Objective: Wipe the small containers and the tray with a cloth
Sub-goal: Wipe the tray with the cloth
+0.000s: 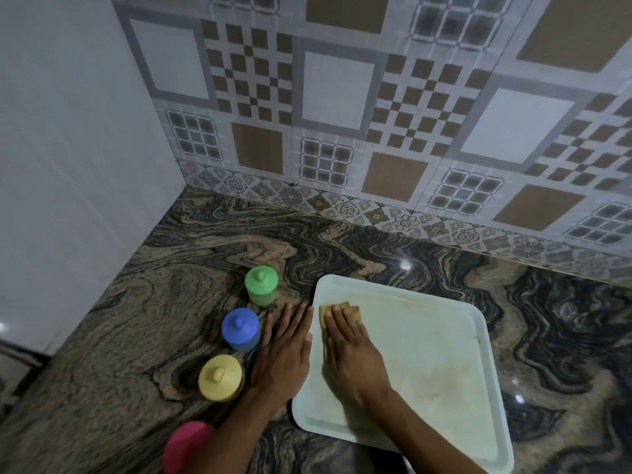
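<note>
From where I stand, nothing here can be read: no words, brands or numbers on the tray [444, 354], on the lidded containers [261, 285] beside it, or on the wall tiles [338, 97] (those carry only checks and flower patterns).

You are working on a dark, swirl-veined polished granite countertop [376, 248]. Behind it stands a patterned grey-and-brown tiled backsplash [342, 97] with a floral border strip along its base. A plain white wall panel [68, 148] closes the left side.
</note>
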